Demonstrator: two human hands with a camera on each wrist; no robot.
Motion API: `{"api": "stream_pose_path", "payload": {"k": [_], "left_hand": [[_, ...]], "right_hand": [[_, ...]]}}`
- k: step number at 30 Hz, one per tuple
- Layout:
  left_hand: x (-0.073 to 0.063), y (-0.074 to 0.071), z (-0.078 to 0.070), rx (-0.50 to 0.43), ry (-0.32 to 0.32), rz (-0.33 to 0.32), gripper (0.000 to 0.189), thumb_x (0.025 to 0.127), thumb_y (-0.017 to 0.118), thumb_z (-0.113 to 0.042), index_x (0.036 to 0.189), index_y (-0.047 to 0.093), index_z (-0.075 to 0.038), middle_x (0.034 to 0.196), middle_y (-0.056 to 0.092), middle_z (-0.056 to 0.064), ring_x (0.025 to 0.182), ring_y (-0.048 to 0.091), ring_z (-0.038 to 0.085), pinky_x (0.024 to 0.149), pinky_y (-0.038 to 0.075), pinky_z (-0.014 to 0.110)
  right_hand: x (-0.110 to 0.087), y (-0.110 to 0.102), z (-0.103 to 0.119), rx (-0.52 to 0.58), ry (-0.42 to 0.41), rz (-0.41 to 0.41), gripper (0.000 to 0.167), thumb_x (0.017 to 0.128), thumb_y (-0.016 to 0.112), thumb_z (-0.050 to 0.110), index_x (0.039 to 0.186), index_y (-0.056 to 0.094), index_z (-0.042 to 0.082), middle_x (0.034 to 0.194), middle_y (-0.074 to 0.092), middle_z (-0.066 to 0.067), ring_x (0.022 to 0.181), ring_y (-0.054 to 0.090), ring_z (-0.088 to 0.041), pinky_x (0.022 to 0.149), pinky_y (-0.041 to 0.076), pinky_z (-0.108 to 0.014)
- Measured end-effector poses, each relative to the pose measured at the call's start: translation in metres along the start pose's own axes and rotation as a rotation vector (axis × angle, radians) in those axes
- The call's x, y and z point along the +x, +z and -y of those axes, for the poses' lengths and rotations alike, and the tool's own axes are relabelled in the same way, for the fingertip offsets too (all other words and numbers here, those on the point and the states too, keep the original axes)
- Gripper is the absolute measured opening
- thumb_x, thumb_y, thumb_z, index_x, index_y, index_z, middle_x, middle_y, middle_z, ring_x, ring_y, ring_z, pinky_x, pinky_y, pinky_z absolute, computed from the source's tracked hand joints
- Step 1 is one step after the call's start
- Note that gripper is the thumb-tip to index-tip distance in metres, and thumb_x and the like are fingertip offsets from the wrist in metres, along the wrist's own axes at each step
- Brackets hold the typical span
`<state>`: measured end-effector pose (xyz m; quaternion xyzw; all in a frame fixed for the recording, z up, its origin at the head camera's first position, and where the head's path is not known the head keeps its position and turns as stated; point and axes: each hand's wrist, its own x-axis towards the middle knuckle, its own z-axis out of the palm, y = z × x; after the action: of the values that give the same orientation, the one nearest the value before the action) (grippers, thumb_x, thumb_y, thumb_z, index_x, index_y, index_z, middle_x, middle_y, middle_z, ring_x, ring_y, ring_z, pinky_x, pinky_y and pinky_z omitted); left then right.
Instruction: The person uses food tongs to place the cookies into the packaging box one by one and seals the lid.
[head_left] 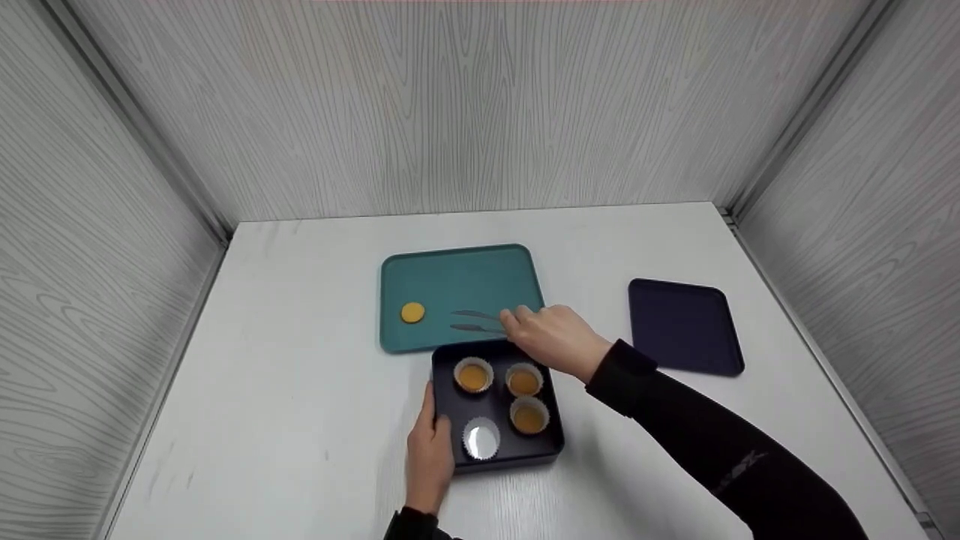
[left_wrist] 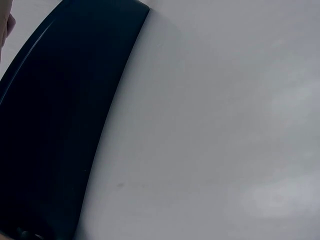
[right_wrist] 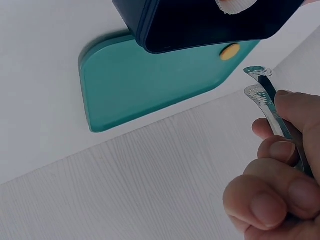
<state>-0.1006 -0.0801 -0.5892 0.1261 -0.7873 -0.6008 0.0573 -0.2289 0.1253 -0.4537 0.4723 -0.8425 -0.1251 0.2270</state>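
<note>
My right hand (head_left: 559,339) holds metal tongs (head_left: 480,328) with perforated tips. The tips stand apart over the teal tray (head_left: 465,274), with nothing between them. A round yellow disc (head_left: 412,313) lies on that tray, left of the tongs. My left hand (head_left: 430,459) grips the left side of a deep dark blue tray (head_left: 491,454), thumb at its rim. In that deep tray sit three fluted cups with orange-yellow discs, at the back left (head_left: 473,375), back right (head_left: 524,381) and right (head_left: 529,416). A shiny cup (head_left: 481,439) at front left shows a bare bottom.
A flat dark purple tray (head_left: 685,328) lies to the right on the white table (head_left: 300,375), beyond my right forearm. The deep tray stands just in front of the teal one. Pale wood-grain panels (head_left: 480,112) wall in the back and both sides.
</note>
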Motion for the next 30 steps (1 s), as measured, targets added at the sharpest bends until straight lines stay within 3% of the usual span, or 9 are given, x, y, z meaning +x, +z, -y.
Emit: {"api": "stream_pose_path", "payload": {"k": [3,8,13,19,30], "left_hand": [[0.001,0.0,0.0,-0.001,0.0,-0.001,0.058,0.106,0.042,-0.011,0.162,0.029,-0.011,0.165,0.033,0.007,0.151,0.031,0.026,0.121,0.031,0.047],[0.001,0.0,0.0,-0.001,-0.001,-0.003,0.057,0.106,0.042,-0.011,0.162,0.029,-0.011,0.165,0.033,0.006,0.151,0.031,0.026,0.122,0.03,0.047],[0.0,0.0,0.0,0.004,0.008,-0.004,0.057,0.106,0.042,-0.011,0.162,0.03,-0.011,0.164,0.033,0.007,0.151,0.032,0.026,0.121,0.03,0.046],[0.0,0.0,0.0,0.014,0.008,0.001,0.057,0.107,0.042,-0.012,0.162,0.03,-0.01,0.165,0.033,0.007,0.151,0.031,0.027,0.121,0.031,0.047],[0.001,0.0,0.002,0.013,-0.008,0.001,0.056,0.107,0.041,-0.014,0.162,0.03,-0.012,0.165,0.033,0.007,0.151,0.032,0.027,0.12,0.031,0.049]], "right_hand": [[0.005,0.003,0.002,-0.02,-0.006,0.015,0.021,0.102,0.063,0.01,0.12,0.07,0.005,0.076,0.06,-0.005,0.046,0.033,-0.01,0.043,0.021,-0.025],[0.015,0.009,0.005,-0.052,-0.018,0.03,0.023,0.102,0.063,0.01,0.123,0.071,0.006,0.079,0.065,-0.005,0.047,0.047,-0.012,0.04,0.033,-0.024],[0.024,0.017,0.008,-0.063,-0.028,0.039,0.023,0.103,0.061,0.012,0.123,0.071,0.006,0.079,0.065,-0.004,0.048,0.049,-0.01,0.041,0.037,-0.024],[0.034,0.024,0.011,-0.053,-0.034,0.109,0.024,0.105,0.057,0.011,0.125,0.069,0.004,0.083,0.067,-0.005,0.054,0.056,-0.013,0.044,0.045,-0.025],[0.054,0.036,0.019,-0.063,-0.037,0.152,0.021,0.108,0.052,0.015,0.115,0.069,0.005,0.08,0.064,-0.003,0.055,0.055,-0.01,0.044,0.045,-0.024]]}}
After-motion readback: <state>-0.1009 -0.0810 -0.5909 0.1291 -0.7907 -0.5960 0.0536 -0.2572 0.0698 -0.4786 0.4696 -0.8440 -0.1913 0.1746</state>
